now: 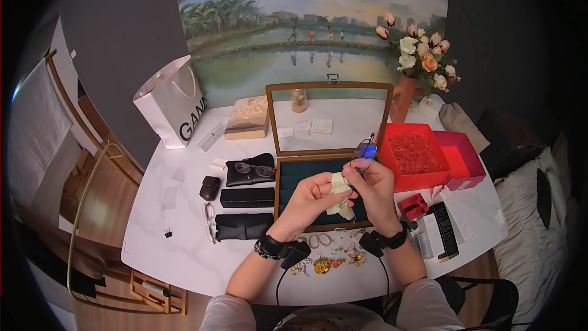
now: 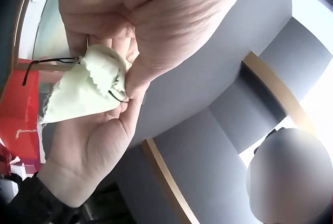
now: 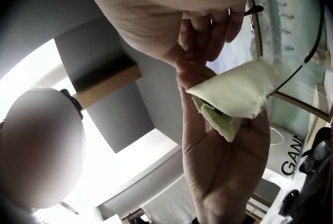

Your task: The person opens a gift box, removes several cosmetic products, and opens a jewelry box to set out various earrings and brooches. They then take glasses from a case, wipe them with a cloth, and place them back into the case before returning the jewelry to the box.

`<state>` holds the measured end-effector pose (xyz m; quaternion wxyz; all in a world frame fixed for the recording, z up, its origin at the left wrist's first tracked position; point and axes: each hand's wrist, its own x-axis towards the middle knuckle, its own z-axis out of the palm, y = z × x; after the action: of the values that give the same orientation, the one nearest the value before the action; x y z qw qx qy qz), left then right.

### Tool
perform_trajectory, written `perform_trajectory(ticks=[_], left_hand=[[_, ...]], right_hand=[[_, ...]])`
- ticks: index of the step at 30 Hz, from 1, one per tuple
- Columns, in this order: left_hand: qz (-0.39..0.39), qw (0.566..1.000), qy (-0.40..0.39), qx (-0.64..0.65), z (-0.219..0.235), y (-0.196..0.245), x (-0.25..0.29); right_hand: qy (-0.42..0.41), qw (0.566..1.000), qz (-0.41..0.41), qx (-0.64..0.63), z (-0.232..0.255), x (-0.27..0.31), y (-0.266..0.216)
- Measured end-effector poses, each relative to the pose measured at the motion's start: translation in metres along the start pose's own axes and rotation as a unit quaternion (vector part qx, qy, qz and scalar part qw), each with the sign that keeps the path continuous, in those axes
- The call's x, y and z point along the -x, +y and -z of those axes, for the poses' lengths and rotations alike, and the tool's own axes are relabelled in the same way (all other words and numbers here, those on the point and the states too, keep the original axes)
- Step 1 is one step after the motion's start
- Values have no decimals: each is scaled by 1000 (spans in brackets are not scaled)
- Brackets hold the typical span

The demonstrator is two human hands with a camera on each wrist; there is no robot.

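A pair of thin dark-framed glasses (image 1: pixel 365 151) is held over the open wooden case (image 1: pixel 276 190), one lens reflecting blue. My right hand (image 1: pixel 378 191) grips the glasses, its thumb and fingers close to the other hand. With the left hand (image 1: pixel 312 199) I pinch a pale yellow-green cloth (image 1: pixel 340 202), which is folded around part of the glasses. In the left wrist view the cloth (image 2: pixel 78 91) spans both hands, and a dark temple arm (image 2: pixel 52 61) sticks out beside it. The right wrist view shows the cloth (image 3: pixel 234 89) covering the part between the fingers.
Left of the case lie black glasses cases (image 1: pixel 245 227) and other glasses (image 1: pixel 254 170). Gold jewelry (image 1: pixel 324 265) lies in front. A red box (image 1: pixel 416 159) with shredded filling stands right, below a flower vase (image 1: pixel 403 98). A white paper bag (image 1: pixel 168 107) stands back left.
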<state>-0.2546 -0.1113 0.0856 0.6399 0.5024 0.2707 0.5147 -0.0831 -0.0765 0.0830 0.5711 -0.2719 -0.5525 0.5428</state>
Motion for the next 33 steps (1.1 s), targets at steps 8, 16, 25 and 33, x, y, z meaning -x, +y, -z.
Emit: perform_trajectory(ticks=[8, 16, 25, 33], left_hand=[[39, 988, -145, 23, 25, -16, -1], [12, 988, -75, -134, 2, -3, 4], [6, 995, -67, -74, 9, -9, 2], [-29, 994, -94, -50, 5, -15, -1]], right_hand=[[-15, 996, 80, 29, -2, -1, 5], [-11, 998, 40, 37, 8, -6, 6], [-37, 994, 78, 62, 0, -6, 5], [-69, 997, 16, 29, -2, -1, -7]])
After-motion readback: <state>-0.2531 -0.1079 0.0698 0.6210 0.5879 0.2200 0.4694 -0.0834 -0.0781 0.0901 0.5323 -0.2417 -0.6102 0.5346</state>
